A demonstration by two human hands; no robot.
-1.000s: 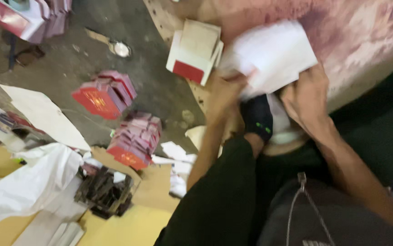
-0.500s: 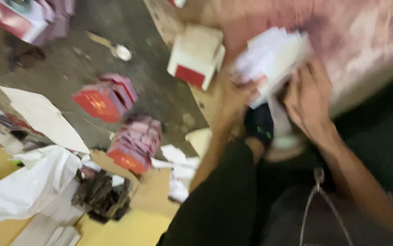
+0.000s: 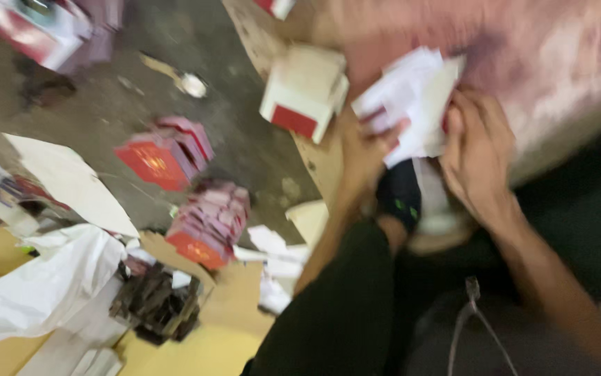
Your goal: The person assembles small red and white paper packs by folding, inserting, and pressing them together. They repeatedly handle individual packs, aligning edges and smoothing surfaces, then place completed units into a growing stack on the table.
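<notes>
I see a small white box with a red face standing on the cardboard sheet just left of my hands — whether anything is in it I cannot tell. On the grey floor lie two stacks of red flat-packed cartons, well apart from me. My left hand and right hand both grip a bundle of white paper sheets — it sits between them, above my knees. The frame is blurred, but the fingers of both hands appear curled and clamped on the bundle's lower edges.
</notes>
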